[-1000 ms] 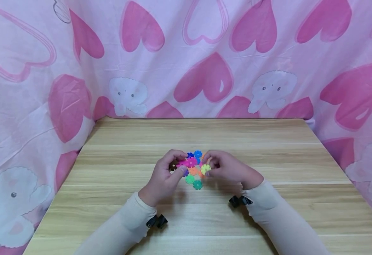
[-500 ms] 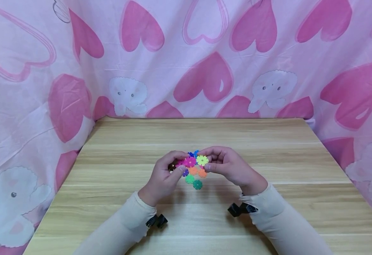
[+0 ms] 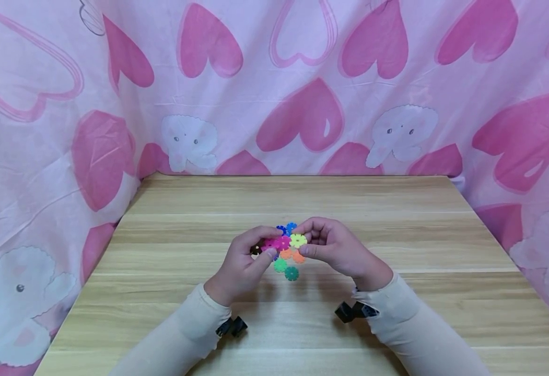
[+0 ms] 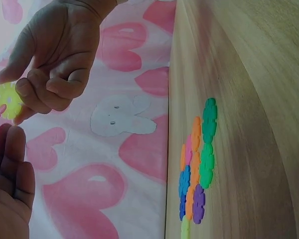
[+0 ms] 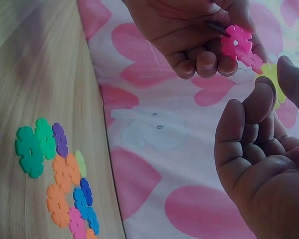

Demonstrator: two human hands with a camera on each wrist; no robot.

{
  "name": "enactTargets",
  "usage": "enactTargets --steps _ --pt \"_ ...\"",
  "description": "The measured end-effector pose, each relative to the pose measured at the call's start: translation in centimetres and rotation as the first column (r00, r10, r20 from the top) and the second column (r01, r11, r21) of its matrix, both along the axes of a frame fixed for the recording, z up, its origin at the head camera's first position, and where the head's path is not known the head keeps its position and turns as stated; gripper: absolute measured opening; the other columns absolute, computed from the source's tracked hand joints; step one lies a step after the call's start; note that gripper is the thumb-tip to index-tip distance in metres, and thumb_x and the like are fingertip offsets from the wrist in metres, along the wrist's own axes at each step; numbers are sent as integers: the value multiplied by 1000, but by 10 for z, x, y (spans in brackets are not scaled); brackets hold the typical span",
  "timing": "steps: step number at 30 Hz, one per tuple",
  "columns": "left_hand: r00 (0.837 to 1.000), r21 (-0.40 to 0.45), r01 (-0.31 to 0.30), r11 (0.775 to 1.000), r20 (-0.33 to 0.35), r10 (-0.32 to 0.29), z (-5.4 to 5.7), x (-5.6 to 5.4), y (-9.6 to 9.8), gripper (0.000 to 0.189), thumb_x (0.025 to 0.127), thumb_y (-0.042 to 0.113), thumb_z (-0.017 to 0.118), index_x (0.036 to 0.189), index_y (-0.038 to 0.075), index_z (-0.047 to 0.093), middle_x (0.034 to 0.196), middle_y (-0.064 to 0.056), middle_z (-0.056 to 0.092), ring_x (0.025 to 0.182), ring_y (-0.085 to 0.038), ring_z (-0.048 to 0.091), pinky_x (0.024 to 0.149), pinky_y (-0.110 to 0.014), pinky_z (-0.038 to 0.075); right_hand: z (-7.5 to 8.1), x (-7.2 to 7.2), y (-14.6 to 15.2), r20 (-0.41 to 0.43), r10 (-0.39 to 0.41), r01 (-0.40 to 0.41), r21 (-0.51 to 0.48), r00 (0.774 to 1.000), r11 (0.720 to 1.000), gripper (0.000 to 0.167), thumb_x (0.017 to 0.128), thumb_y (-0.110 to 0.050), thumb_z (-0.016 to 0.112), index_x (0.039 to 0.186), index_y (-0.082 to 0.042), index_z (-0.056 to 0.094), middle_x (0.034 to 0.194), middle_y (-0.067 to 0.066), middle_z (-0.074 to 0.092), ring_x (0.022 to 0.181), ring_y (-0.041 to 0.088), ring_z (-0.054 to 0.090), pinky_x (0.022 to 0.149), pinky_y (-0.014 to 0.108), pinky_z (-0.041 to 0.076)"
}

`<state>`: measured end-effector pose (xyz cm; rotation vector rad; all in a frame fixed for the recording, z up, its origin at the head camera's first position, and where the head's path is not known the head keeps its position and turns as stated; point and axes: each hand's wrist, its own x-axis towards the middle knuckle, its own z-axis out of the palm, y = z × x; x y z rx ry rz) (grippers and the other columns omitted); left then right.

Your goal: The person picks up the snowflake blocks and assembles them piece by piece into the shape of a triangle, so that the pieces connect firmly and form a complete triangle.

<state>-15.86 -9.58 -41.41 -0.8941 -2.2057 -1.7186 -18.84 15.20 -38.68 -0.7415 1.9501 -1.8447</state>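
Note:
Between the thumb and fingers of my left hand (image 3: 242, 263) are two pink snowflake discs (image 3: 283, 243), joined together. A dark brown disc (image 5: 217, 28) is attached at their other end, partly covered by that hand. My right hand (image 3: 340, 250) pinches a yellow snowflake disc (image 3: 298, 241) by its edge, thumb below and fingertips above. In the right wrist view the yellow disc's edge meets the outer pink disc (image 5: 251, 60). Both hands are raised above the table.
Loose snowflake discs lie on the wooden table (image 3: 373, 203) beneath the hands: dark green (image 3: 291, 273), light green (image 3: 280, 265), several orange (image 5: 58, 205), several blue (image 5: 80, 202), purple (image 4: 199, 204), pink (image 5: 76, 222) and pale yellow-green (image 5: 80, 163). A pink heart-print curtain (image 3: 298, 115) surrounds the table.
My right hand has lifted the yellow disc up and to the left, bringing it against the pink discs. The left hand has stayed nearly in place, its pink discs tilting slightly.

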Motion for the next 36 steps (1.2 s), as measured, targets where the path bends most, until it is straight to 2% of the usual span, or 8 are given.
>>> enactTargets --steps 6,12,17,21,27,29,31,36 --pt "999 -24 36 999 23 -35 0 0 0 28 100 4 57 124 14 67 108 -4 70 84 -15 62 69 -29 58 1 2 -3 -21 -4 4 3 1000 1000 29 96 -3 75 120 8 64 105 25 67 87 16 69 77 26 62" --pt "995 -22 72 997 66 -70 0 2 0 26 101 5 57 124 12 66 108 -5 68 85 -19 62 71 -28 58 -1 5 -4 -46 -2 2 2 999 1000 26 95 -1 75 117 9 64 97 12 69 83 14 67 74 25 61" --pt "992 -30 85 996 93 -82 -2 2 1 24 101 5 57 124 11 65 108 -7 67 87 -19 61 72 -27 58 -2 6 -6 -49 -11 12 15 999 1000 24 96 0 74 116 8 65 97 12 69 82 14 66 72 25 60" --pt "995 -30 64 998 76 -61 -3 1 2 24 101 6 58 123 11 65 108 -8 68 87 -16 61 72 -27 59 -1 5 -6 -50 -17 18 36 999 999 24 96 -1 74 117 7 66 98 13 69 82 15 67 73 25 60" --pt "999 -2 -39 999 31 39 -4 -2 0 27 98 0 59 122 9 67 107 -8 70 83 -15 61 68 -27 57 -5 -3 -3 -95 6 5 117 995 993 35 95 -3 77 127 6 66 92 11 67 78 16 62 68 24 56" --pt "997 13 -69 998 38 68 -4 -2 -1 28 97 0 58 122 8 67 109 -8 69 84 -16 61 68 -26 56 -10 -7 -2 -124 -2 27 199 992 980 32 94 -5 78 123 4 68 88 8 65 76 16 58 65 24 52" --pt "995 27 -85 996 48 83 -3 -1 -2 29 97 0 58 124 8 66 111 -9 68 85 -17 61 68 -26 56 -17 -12 -3 -145 -11 56 308 989 950 27 93 -9 80 117 1 71 83 5 63 74 17 56 64 25 50" --pt "996 29 -81 996 45 80 -3 -1 -3 30 97 0 57 125 9 65 111 -9 67 85 -17 59 68 -26 54 -33 -15 -11 -77 -17 56 549 997 834 25 92 -17 82 115 -9 77 77 3 64 69 19 57 63 30 51"
